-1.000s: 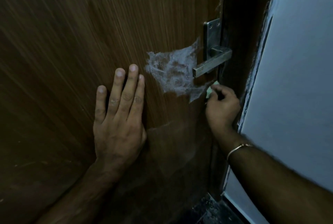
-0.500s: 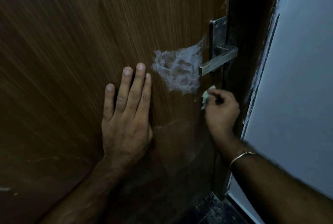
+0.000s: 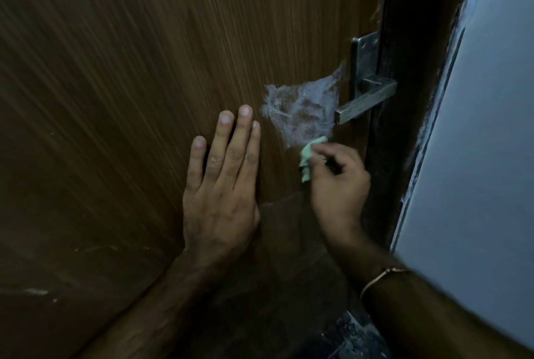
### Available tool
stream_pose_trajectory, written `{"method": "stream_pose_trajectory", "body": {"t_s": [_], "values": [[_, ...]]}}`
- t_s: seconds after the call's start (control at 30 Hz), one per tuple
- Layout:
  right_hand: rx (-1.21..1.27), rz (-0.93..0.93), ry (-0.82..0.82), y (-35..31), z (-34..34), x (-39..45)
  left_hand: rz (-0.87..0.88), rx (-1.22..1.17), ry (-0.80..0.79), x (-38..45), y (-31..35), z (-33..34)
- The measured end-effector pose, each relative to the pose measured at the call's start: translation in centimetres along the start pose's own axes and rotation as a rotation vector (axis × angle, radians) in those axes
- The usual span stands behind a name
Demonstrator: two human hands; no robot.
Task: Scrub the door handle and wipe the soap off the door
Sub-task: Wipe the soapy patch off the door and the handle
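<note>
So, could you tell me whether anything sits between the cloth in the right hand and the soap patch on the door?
Nothing visible does. The right hand holds the green cloth at the lower edge of the soap patch.

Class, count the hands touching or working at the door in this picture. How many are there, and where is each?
2. The left hand lies flat on the door; the right hand, below the handle, pinches a green scrubber at the soap patch's lower edge.
</note>
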State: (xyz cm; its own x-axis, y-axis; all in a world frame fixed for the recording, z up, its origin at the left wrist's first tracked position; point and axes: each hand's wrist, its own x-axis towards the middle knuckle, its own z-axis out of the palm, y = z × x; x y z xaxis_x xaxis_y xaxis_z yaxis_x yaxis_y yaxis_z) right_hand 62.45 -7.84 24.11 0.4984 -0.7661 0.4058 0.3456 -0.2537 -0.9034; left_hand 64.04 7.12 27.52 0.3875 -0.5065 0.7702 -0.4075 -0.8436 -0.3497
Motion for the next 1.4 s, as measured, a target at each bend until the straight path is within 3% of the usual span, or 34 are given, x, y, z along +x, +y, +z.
{"method": "stream_pose_trajectory", "body": {"t_s": [0.07, 0.2, 0.33, 0.5, 0.67, 0.83, 1.03, 1.2, 1.4], "values": [[0.041, 0.112, 0.040, -0.1, 0.1, 0.3, 0.013, -0.009, -0.010, 0.0, -0.2, -0.1], [-0.107, -0.252, -0.096, -2.2, 0.8, -2.1, -0.003, -0.015, -0.003, 0.0, -0.1, -0.3], [-0.124, -0.511, -0.130, -4.1, 2.0, 0.0, 0.007, -0.025, 0.007, 0.0, -0.1, 0.0], [-0.240, -0.585, -0.247, -2.5, 0.7, -2.1, 0.000, -0.050, 0.011, -0.1, -0.1, -0.5], [-0.157, -0.703, -0.176, -4.5, 3.0, 0.1, 0.013, -0.066, 0.002, 0.1, -0.4, -0.5], [-0.244, -0.713, -0.309, -2.3, 0.6, -1.6, -0.001, -0.111, -0.011, 0.3, -0.2, -0.9], [-0.167, -0.675, -0.171, -5.3, 3.3, 1.0, -0.019, -0.150, -0.001, 0.7, -0.2, -0.6], [-0.286, -0.580, -0.357, -1.5, 0.1, -2.5, 0.001, -0.140, -0.009, 0.7, -0.3, -0.7], [-0.218, -0.644, -0.222, -3.0, 2.3, 0.5, 0.013, -0.086, -0.008, 0.8, -0.1, -0.4]]}}
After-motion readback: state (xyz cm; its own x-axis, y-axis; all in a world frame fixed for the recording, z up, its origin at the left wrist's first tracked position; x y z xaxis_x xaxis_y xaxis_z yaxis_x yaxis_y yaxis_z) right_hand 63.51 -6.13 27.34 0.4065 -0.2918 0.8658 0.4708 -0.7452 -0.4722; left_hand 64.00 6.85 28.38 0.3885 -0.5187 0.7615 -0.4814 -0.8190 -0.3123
